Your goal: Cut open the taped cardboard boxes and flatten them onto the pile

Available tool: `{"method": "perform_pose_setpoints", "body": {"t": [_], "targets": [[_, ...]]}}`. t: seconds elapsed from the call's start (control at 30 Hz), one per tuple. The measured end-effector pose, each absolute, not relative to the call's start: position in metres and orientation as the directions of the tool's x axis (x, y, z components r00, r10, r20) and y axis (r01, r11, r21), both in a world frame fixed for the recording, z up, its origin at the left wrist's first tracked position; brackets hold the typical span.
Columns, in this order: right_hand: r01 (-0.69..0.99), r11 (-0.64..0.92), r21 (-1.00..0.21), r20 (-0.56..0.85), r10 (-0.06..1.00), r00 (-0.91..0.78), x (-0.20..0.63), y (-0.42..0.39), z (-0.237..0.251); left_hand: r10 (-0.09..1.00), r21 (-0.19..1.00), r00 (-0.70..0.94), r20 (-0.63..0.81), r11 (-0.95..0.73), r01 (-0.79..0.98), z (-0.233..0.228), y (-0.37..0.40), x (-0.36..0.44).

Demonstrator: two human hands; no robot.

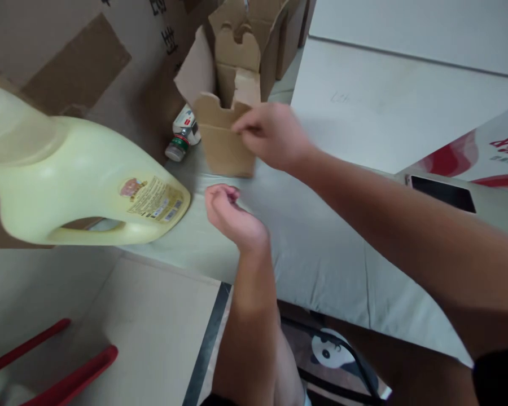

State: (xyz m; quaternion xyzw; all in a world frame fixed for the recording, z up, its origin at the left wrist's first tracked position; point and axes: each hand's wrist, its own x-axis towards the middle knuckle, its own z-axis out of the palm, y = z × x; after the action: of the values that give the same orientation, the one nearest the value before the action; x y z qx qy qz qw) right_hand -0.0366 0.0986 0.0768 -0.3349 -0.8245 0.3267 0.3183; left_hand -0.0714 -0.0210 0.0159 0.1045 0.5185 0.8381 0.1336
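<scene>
Grey table [322, 248], centre frame: right hand [273, 135] pinches cardboard flap [224, 132]; left hand [231, 217] curls loosely closed, empty, below it.

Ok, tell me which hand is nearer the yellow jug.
Left. The left hand sits curled just right of the yellow jug; the right hand is farther off, on the cardboard piece.

Pale tiled floor [385, 96], white wall [427, 28] behind. Grey-green padded bench [322, 248]. Brown cardboard boxes [88, 62] stacked left. Red bars [68, 378] low left. Soft even light.
</scene>
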Motion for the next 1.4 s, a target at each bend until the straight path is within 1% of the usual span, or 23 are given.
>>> {"method": "perform_pose_setpoints", "body": {"t": [0.07, 0.1, 0.13, 0.17, 0.2, 0.27, 0.33, 0.4, 0.47, 0.53, 0.6, 0.7, 0.8, 0.87, 0.93, 1.0, 1.03, 1.13, 1.17, 1.23, 1.3, 1.37, 1.4], "targets": [[0.363, 0.684, -0.633, 0.424, 0.699, -0.576, 0.023, 0.069, 0.076, 0.170, 0.901, -0.983, 0.074, -0.434, -0.007, 0.021, -0.027, -0.077], [0.352, 0.700, -0.621, 0.451, 0.687, -0.571, 0.054, 0.051, 0.077, 0.107, 0.903, -0.991, 0.080, -0.429, 0.026, 0.024, -0.030, -0.080], [0.344, 0.697, -0.629, 0.465, 0.692, -0.552, 0.086, 0.032, 0.077, 0.073, 0.905, -0.994, 0.080, -0.424, 0.042, 0.026, -0.033, -0.082], [0.340, 0.687, -0.642, 0.474, 0.704, -0.528, 0.117, 0.013, 0.077, 0.079, 0.906, -0.994, 0.081, -0.422, 0.040, 0.027, -0.036, -0.083], [0.351, 0.679, -0.645, 0.472, 0.715, -0.516, 0.146, -0.007, 0.076, 0.132, 0.906, -0.987, 0.088, -0.423, 0.024, 0.028, -0.037, -0.083], [0.392, 0.650, -0.651, 0.464, 0.749, -0.472, 0.196, -0.042, 0.070, 0.361, 0.900, -0.926, 0.111, -0.431, -0.060, 0.027, -0.037, -0.079], [0.439, 0.624, -0.646, 0.450, 0.776, -0.442, 0.234, -0.070, 0.059, 0.635, 0.889, -0.761, 0.133, -0.416, -0.193, 0.024, -0.032, -0.068], [0.422, 0.633, -0.650, 0.510, 0.774, -0.375, 0.260, -0.089, 0.046, 0.821, 0.883, -0.550, 0.152, -0.363, -0.297, 0.019, -0.025, -0.054], [0.375, 0.654, -0.657, 0.605, 0.754, -0.256, 0.274, -0.099, 0.036, 0.905, 0.896, -0.390, 0.171, -0.308, -0.321, 0.013, -0.019, -0.038], [0.393, 0.672, -0.628, 0.673, 0.722, -0.160, 0.282, -0.103, 0.033, 0.937, 0.918, -0.295, 0.186, -0.273, -0.289, 0.007, -0.014, -0.025], [0.507, 0.677, -0.534, 0.693, 0.694, -0.197, 0.289, -0.106, 0.037, 0.944, 0.930, -0.262, 0.200, -0.267, -0.251, 0.002, -0.009, -0.015], [0.580, 0.723, -0.376, 0.638, 0.656, -0.404, 0.298, -0.111, 0.047, 0.924, 0.927, -0.296, 0.244, -0.311, -0.208, -0.001, -0.001, -0.004], [0.609, 0.715, -0.344, 0.595, 0.668, -0.448, 0.307, -0.117, 0.048, 0.927, 0.917, -0.239, 0.288, -0.339, -0.208, 0.002, 0.003, 0.004], [0.634, 0.659, -0.404, 0.593, 0.717, -0.368, 0.310, -0.118, 0.041, 0.931, 0.911, -0.153, 0.331, -0.358, -0.205, 0.003, 0.003, 0.009], [0.568, 0.607, -0.556, 0.611, 0.762, -0.215, 0.307, -0.115, 0.031, 0.924, 0.911, -0.080, 0.374, -0.383, -0.153, 0.002, 0.003, 0.011], [0.489, 0.527, -0.695, 0.583, 0.811, -0.045, 0.300, -0.109, 0.022, 0.914, 0.912, -0.041, 0.404, -0.406, -0.058, -0.001, 0.003, 0.011], [0.504, 0.481, -0.717, 0.573, 0.819, 0.033, 0.295, -0.106, 0.018, 0.908, 0.909, -0.040, 0.416, -0.417, -0.007, -0.004, 0.003, 0.011], [0.669, 0.343, -0.660, 0.611, 0.763, 0.211, 0.283, -0.100, 0.012, 0.888, 0.888, -0.076, 0.454, -0.444, 0.117, -0.011, 0.006, 0.012], [0.679, 0.327, -0.658, 0.619, 0.748, 0.239, 0.281, -0.099, 0.012, 0.876, 0.876, -0.088, 0.474, -0.459, 0.147, -0.013, 0.006, 0.012], [0.595, 0.361, -0.718, 0.553, 0.815, 0.174, 0.282, -0.101, 0.012, 0.840, 0.832, -0.086, 0.536, -0.509, 0.219, -0.014, 0.007, 0.013], [0.460, 0.439, -0.772, 0.475, 0.879, -0.042, 0.287, -0.105, 0.010, 0.805, 0.769, -0.032, 0.592, -0.552, 0.321, -0.012, 0.005, 0.013], [0.323, 0.494, -0.807, 0.459, 0.869, -0.183, 0.293, -0.108, 0.005, 0.803, 0.721, 0.050, 0.593, -0.558, 0.410, -0.009, 0.003, 0.011], [0.254, 0.500, -0.828, 0.473, 0.866, -0.163, 0.295, -0.108, 0.001, 0.812, 0.714, 0.079, 0.578, -0.550, 0.432, -0.007, 0.002, 0.010]]}}
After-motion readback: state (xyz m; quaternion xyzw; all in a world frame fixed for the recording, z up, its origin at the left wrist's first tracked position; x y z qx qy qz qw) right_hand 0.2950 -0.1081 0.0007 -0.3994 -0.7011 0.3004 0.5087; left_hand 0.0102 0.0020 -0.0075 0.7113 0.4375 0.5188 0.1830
